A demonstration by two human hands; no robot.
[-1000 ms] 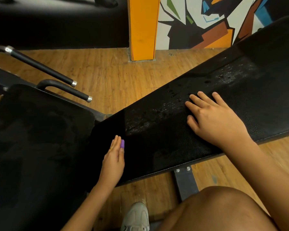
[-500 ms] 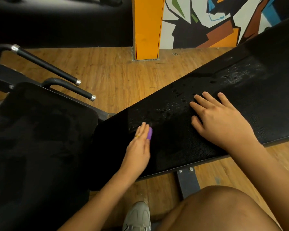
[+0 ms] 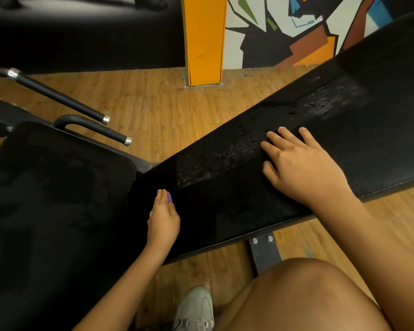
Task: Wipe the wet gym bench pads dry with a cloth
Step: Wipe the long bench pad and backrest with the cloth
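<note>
Change: the left hand [image 3: 164,218] has drawn back down the back pad [image 3: 380,139] toward its lower end since half a second ago. The right hand [image 3: 301,168] has kept its place.
Back pad, axis: the long axis runs from lower left to upper right, with the upper end pointing toward the painted wall [image 3: 285,32].
Seat pad [image 3: 58,199]: at left, just beside the back pad's lower end. Two black handles [image 3: 65,99] stand at its far side.
Wet areas: water beads [image 3: 213,161] lie on the back pad just left of the right hand's fingertips. A second wet patch [image 3: 328,101] lies further up the pad.
Left hand: on the lower end of the back pad, fingers straight and close together. A small purple thing [image 3: 169,197] shows at its fingertips; whether it is pinched cannot be told.
Right hand: flat, palm down on the middle of the back pad, fingers spread, holding nothing.
Surroundings: wooden floor [image 3: 153,111], orange pillar [image 3: 203,39]; a shoe [image 3: 194,309] and a bare knee [image 3: 296,295] at the bottom edge.
</note>
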